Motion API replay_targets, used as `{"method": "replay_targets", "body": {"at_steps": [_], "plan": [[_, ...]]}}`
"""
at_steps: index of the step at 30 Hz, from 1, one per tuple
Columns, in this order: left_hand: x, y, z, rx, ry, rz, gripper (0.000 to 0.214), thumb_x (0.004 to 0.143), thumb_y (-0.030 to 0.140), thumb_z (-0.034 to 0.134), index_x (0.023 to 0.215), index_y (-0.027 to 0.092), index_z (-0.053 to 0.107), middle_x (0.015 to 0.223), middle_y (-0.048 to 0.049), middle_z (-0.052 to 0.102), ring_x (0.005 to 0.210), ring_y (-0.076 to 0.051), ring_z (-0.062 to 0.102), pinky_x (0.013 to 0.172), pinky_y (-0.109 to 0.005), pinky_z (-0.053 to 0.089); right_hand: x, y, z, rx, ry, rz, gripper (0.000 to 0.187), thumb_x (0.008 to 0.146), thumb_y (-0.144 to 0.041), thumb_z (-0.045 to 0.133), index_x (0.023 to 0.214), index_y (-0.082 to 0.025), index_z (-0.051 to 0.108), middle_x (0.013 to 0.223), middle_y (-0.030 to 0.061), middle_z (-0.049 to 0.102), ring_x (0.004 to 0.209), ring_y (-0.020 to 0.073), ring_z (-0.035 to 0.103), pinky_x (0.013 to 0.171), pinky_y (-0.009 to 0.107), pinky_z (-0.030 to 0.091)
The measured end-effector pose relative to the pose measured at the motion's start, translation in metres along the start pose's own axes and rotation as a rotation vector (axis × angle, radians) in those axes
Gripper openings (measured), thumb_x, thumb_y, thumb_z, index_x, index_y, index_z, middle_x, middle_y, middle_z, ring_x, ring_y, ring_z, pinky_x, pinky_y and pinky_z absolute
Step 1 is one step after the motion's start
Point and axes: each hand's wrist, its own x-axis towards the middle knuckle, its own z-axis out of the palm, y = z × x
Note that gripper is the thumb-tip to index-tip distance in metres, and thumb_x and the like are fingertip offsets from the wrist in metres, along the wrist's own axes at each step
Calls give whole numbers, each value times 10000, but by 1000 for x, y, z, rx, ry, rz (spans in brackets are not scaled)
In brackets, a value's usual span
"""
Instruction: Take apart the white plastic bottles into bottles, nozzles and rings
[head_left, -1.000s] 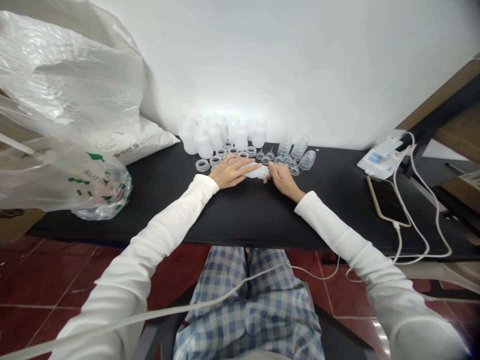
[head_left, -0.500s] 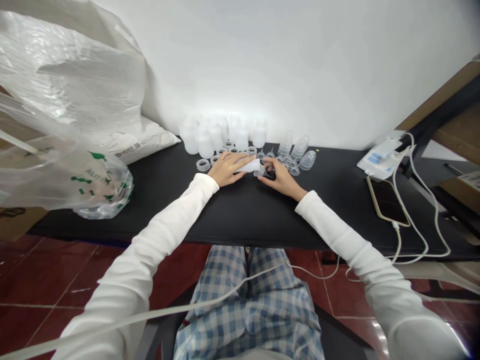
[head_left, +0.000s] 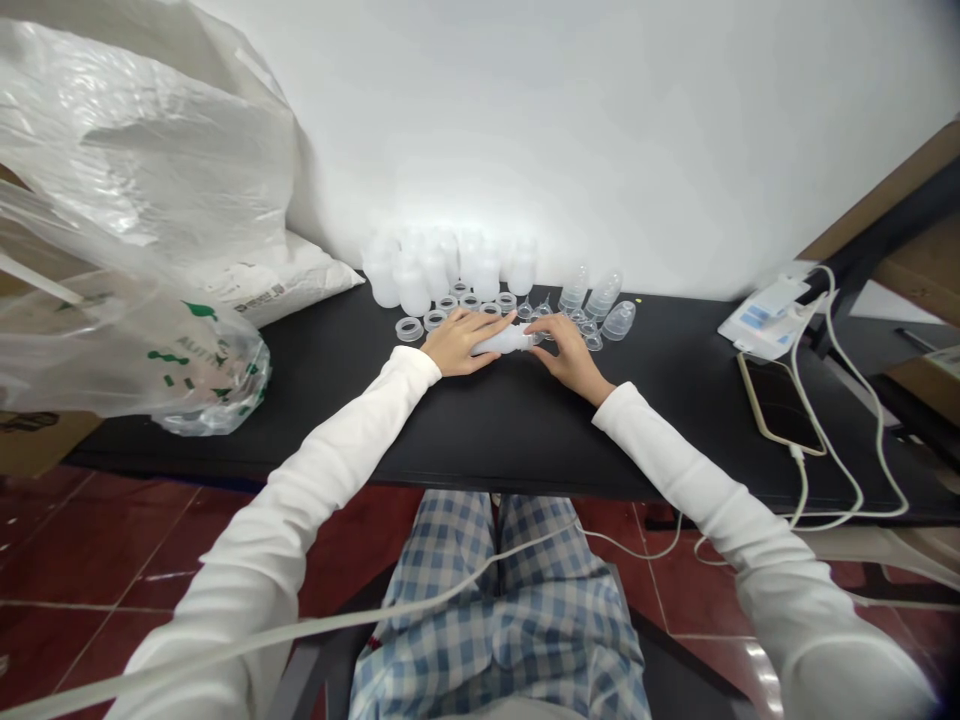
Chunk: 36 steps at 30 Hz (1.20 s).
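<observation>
My left hand (head_left: pixel 460 342) is wrapped round a white translucent baby bottle (head_left: pixel 504 340) lying on its side, its mouth toward the right. The fingers of my right hand (head_left: pixel 567 354) are closed round a clear part (head_left: pixel 528 338) at the bottle's mouth. Whether that part is a collar ring alone or has a nipple in it, I cannot make out; the fingers partly cover it. Just beyond my hands lie several collar rings (head_left: pixel 409 329). Several clear nipples (head_left: pixel 592 341) rest behind my right hand, beside clear dome caps (head_left: pixel 619 320).
More white bottles (head_left: pixel 414 290) stand upright against the wall. Large plastic bags (head_left: pixel 210 370) bulge over the left end of the black table (head_left: pixel 480 440). On the right lie a phone (head_left: pixel 780 402), a white power strip (head_left: pixel 765 318) and loose cables. One white cable (head_left: pixel 435 600) crosses over my lap.
My right hand has brought the clear part up against the bottle's mouth; before, it was held slightly off the opening. The bottle in my left hand has tilted slightly.
</observation>
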Motion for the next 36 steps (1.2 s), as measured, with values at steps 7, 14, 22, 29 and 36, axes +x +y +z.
{"method": "replay_targets", "body": {"at_steps": [7,14,22,29,36], "plan": [[-1,5,1,29,59,52,583,988,373,522,1546,216,458,1398,-153,653,1243,-294,633,1045,-447,406,1,-1,0,77,30,151,569,903,-761,502,1010,-243,710,944,72,729,847,240,646,834,416,513],[3,11,2,54,37,74,579,967,280,534,1542,275,466,1410,-123,653,1259,-281,631,1072,-453,406,0,5,5,-79,-70,249,821,1002,-724,134,595,-247,665,601,56,606,767,238,566,968,491,417],[1,5,1,70,83,-16,549,980,320,520,1516,203,504,1397,-144,655,1250,-287,634,1081,-445,406,-4,7,0,-117,-49,108,594,953,-635,528,1408,-251,519,1305,135,633,1162,322,589,1034,525,428],[1,6,0,54,64,-22,575,967,323,528,1531,222,483,1403,-147,646,1256,-295,621,1085,-465,403,-2,5,2,-98,-97,-17,439,954,-303,552,1388,-247,522,1377,137,613,1275,343,561,1061,533,415],[-1,-1,3,41,43,41,597,944,291,556,1532,221,476,1402,-150,648,1245,-296,631,1062,-463,407,-1,2,-6,-166,-159,74,332,981,-384,578,1290,-267,605,1172,97,709,1088,312,632,982,464,410]]}}
